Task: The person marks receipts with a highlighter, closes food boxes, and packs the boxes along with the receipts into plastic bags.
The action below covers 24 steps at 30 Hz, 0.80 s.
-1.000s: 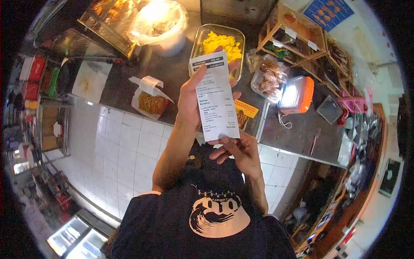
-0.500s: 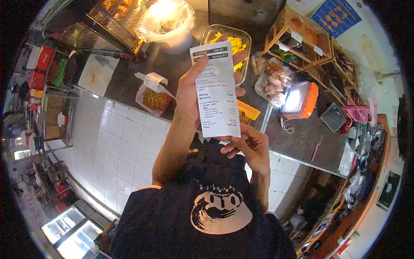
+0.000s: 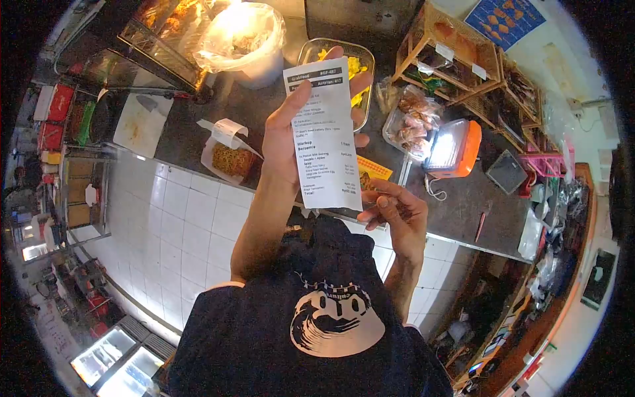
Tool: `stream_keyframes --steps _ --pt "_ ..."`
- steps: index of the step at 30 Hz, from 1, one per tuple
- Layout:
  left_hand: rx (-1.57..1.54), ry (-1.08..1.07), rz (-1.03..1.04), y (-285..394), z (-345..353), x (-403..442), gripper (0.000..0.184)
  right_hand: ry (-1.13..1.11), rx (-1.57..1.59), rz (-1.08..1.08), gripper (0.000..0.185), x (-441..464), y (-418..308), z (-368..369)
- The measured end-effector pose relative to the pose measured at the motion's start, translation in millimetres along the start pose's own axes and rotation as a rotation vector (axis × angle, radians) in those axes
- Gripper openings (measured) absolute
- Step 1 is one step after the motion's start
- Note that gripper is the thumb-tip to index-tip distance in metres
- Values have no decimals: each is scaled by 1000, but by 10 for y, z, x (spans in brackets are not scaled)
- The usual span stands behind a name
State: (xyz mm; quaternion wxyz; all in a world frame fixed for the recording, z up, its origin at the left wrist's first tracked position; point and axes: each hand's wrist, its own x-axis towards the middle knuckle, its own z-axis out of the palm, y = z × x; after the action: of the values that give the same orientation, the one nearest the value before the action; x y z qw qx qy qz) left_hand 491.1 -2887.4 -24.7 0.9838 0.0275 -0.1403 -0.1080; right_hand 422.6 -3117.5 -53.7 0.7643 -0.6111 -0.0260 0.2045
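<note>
My left hand [image 3: 281,135] is closed on a long printed receipt [image 3: 327,145]. The thumb lies across its upper left edge, while the other fingers run behind the paper and show past its right side. To the right of the paper's lower end is my right hand [image 3: 403,218], its fingers loosely bent and apart, with nothing visible in them. Beyond the receipt stands a glass tray of yellow food [image 3: 360,66], partly covered by the paper and my fingers. Left of my wrist, a paper-lined box of noodles [image 3: 230,161] sits on the dark counter [image 3: 185,126].
A bin lined with a plastic bag [image 3: 254,66] stands at the back under a bright lamp. A cutting board [image 3: 142,126] with a knife lies to the left. On the right are a bagged tub of brown food [image 3: 415,122], a lit orange lamp [image 3: 460,149] and wooden racks [image 3: 456,53].
My right hand has moved a little to the right, away from the receipt's lower corner. The receipt stays in my left hand, shifted slightly left in view as the camera turned.
</note>
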Motion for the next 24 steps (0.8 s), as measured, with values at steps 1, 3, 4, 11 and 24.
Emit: stream_keyframes --steps 1,3,4,11,24 --pt "1 -1 2 10 6 5 62 4 7 -10 32 13 11 -2" --pt "-27 15 -14 31 14 8 61 12 11 -19 32 38 29 19" --pt "-27 14 -12 47 9 12 61 24 17 -29 32 50 32 30" --pt "71 26 2 141 -59 8 64 35 1 -15 31 102 14 62" --pt "291 405 -134 -77 -539 -358 63 221 -120 -55 42 90 332 -393"
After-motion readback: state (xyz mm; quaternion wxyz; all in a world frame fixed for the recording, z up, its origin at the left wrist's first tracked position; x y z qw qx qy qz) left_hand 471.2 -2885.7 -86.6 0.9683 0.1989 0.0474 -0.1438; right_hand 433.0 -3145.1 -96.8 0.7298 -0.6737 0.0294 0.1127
